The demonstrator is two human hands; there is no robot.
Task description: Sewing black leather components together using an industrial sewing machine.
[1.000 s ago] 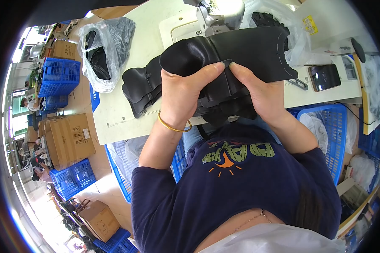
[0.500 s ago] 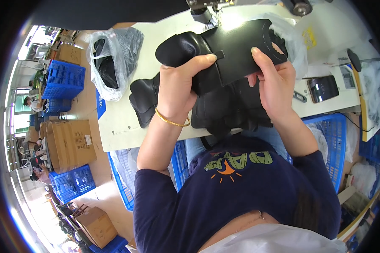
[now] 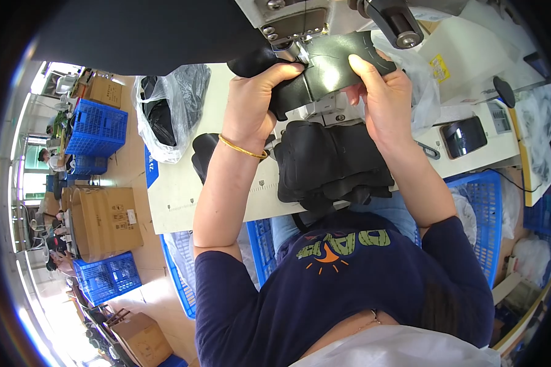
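Note:
A black leather piece point(image 3: 333, 64) with a seam across it is stretched between my two hands at the sewing machine point(image 3: 297, 25). My left hand point(image 3: 251, 98) pinches its left part, thumb on top beside the presser foot point(image 3: 295, 52). My right hand point(image 3: 386, 101) grips the right end, thumb on top and fingers beneath. The seam lies by the needle area; whether the foot presses on the leather I cannot tell. Nearer to me, a stack of similar black leather pieces point(image 3: 333, 159) lies at the table edge. Another black piece point(image 3: 204, 154) is partly hidden by my left forearm.
A clear plastic bag point(image 3: 171, 110) with black pieces lies at the table's left. On the right are a smartphone point(image 3: 463, 137) and a dark-handled tool point(image 3: 428, 150). Blue crates point(image 3: 480, 214) flank my lap. Cardboard boxes point(image 3: 107, 220) and more crates stand on the floor at left.
Both hands have carried the leather piece away from me, up to the machine's needle and presser foot. The stack beneath is now more exposed. The view has shifted, showing more of the machine.

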